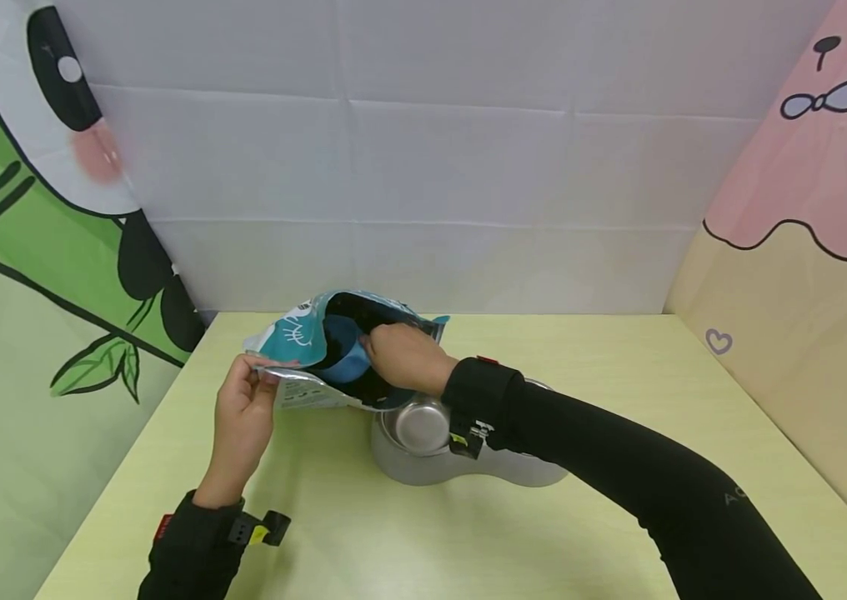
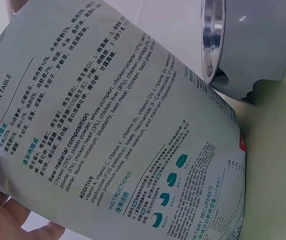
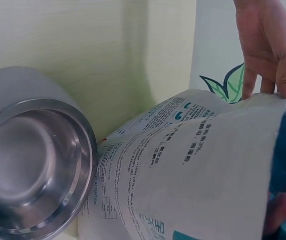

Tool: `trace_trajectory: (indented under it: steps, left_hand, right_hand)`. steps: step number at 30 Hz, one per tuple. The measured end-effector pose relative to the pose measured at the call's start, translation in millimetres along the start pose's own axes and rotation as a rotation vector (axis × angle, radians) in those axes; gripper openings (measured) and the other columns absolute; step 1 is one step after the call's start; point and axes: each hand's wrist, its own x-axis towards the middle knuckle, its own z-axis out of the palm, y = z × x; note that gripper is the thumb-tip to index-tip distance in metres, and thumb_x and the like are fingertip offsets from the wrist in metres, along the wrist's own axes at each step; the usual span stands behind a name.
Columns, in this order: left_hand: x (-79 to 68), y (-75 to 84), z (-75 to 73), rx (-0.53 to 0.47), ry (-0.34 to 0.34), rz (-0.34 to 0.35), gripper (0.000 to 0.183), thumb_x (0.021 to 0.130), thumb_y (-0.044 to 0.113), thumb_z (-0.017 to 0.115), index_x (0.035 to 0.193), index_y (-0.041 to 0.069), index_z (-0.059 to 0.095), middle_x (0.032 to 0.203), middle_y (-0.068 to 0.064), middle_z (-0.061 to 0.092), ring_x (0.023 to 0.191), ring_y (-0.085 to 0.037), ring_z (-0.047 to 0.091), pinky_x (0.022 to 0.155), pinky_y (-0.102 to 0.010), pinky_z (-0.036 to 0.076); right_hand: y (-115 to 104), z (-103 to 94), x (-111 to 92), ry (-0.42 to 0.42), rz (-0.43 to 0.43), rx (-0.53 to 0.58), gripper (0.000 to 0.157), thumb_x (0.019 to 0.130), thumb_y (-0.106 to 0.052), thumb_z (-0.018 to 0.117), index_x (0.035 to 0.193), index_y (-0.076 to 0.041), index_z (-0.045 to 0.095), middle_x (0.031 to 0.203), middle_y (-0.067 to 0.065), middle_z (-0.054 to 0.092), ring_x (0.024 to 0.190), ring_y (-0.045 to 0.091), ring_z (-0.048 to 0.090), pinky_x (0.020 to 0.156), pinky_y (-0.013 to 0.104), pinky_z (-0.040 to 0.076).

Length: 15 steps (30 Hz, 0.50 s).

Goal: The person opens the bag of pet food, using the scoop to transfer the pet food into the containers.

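Note:
A teal and white pet food bag (image 1: 292, 340) stands open-mouthed on the table. My left hand (image 1: 239, 421) pinches its near left rim between thumb and fingers. Inside the dark mouth shows a blue scoop (image 1: 351, 362), and my right hand (image 1: 410, 357) grips it from the right, fingertips partly hidden within the bag. In the left wrist view, the printed back of the bag (image 2: 127, 125) fills most of the picture. A grey double pet bowl (image 1: 423, 471) sits just to the right of the bag, its steel insert (image 3: 20, 155) holding nothing.
The right forearm passes over the right half of the double bowl and hides much of it. Pale yellow tabletop (image 1: 603, 358) extends around the bag and bowl. A white cloth wall (image 1: 453, 167) rises behind, with cartoon-printed sheets at both sides.

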Motion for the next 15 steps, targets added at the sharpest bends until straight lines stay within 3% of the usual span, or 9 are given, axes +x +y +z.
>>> trace_trajectory:
  steps: [8,15]
  left_hand:
    - [0.2,-0.8,0.4,-0.002,0.002,0.010,0.011,0.093,0.000,0.038,0.104,-0.003,0.042,0.109,-0.014,0.057,0.112,-0.021,0.047,0.092,-0.019,0.037]
    - [0.6,-1.3,1.1,0.003,0.016,0.015,0.011,0.093,0.000,0.039,0.103,-0.002,0.042,0.108,-0.012,0.058,0.106,-0.014,0.050,0.090,-0.016,0.037]
  right_hand:
    - [-0.8,-1.2,-2.0,0.006,-0.012,0.002,0.039,0.099,-0.020,0.031,0.068,-0.010,0.053,0.074,0.008,0.058,0.071,0.020,0.058,0.068,0.033,0.048]
    - [-0.8,-1.6,-2.1,0.020,-0.042,0.003,0.041,0.099,-0.019,0.032,0.063,-0.011,0.050,0.064,0.006,0.053,0.061,0.016,0.053,0.060,0.030,0.044]
